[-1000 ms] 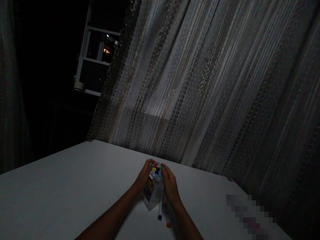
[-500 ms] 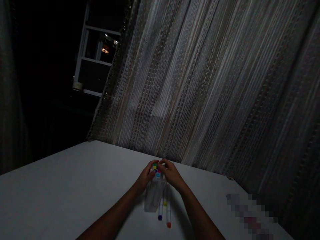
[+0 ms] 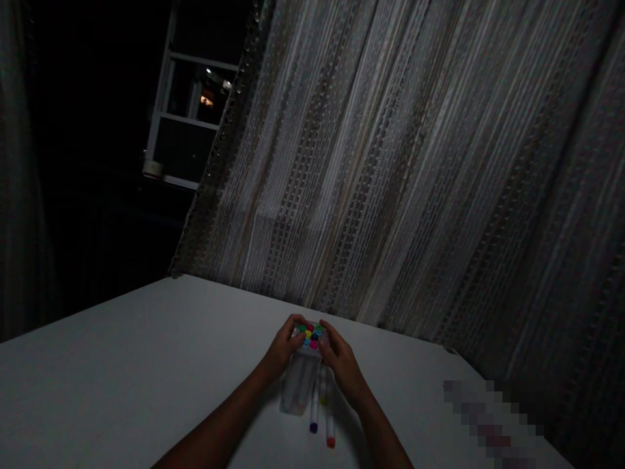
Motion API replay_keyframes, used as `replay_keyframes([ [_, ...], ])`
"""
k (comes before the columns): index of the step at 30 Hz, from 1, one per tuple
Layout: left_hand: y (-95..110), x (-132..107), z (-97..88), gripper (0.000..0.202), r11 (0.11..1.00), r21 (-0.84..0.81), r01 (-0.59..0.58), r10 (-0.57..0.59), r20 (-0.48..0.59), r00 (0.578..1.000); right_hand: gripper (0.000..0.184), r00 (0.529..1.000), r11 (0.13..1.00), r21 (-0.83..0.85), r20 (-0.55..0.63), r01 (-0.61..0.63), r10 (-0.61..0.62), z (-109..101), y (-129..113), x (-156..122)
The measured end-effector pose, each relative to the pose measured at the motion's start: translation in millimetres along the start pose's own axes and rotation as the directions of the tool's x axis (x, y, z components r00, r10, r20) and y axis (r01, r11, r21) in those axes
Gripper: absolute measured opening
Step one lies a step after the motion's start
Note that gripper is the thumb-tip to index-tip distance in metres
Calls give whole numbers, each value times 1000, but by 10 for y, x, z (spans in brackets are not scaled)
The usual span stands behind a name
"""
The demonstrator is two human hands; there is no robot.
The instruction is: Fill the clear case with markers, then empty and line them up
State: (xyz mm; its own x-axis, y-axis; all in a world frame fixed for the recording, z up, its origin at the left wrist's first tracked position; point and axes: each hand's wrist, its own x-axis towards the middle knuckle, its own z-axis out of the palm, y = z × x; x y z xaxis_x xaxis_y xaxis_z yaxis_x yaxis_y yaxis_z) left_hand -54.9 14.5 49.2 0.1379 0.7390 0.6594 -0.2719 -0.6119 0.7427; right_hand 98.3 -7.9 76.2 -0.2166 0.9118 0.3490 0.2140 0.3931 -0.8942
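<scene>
A clear marker box full of markers with coloured caps stands on the white table in dim light. My left hand grips the box's left side near the top, fingers curled round it. On the right side my right hand wraps round the top in the same way. Two loose markers lie on the table just this side of the box: one with a purple end and one with an orange-red end.
A striped, lacy curtain hangs close behind the table's far edge. At the left a dark window with a white frame shows. A blurred patch lies at the table's right near corner.
The box tipped so that its coloured caps face me more. My right hand went from the caps back to the box's right side. The orange-red marker now lies in plain view.
</scene>
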Motion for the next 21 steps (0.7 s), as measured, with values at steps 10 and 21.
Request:
replay_keyframes([
  [10,25,10,-36,36,997,72,0,-1,16,1000,32,988,987,-69,60,145,-141,57,-276,-9],
  [21,7,-11,-61,54,995,99,-10,0,100,995,18,988,966,-209,13,151,-151,42,-157,210],
])
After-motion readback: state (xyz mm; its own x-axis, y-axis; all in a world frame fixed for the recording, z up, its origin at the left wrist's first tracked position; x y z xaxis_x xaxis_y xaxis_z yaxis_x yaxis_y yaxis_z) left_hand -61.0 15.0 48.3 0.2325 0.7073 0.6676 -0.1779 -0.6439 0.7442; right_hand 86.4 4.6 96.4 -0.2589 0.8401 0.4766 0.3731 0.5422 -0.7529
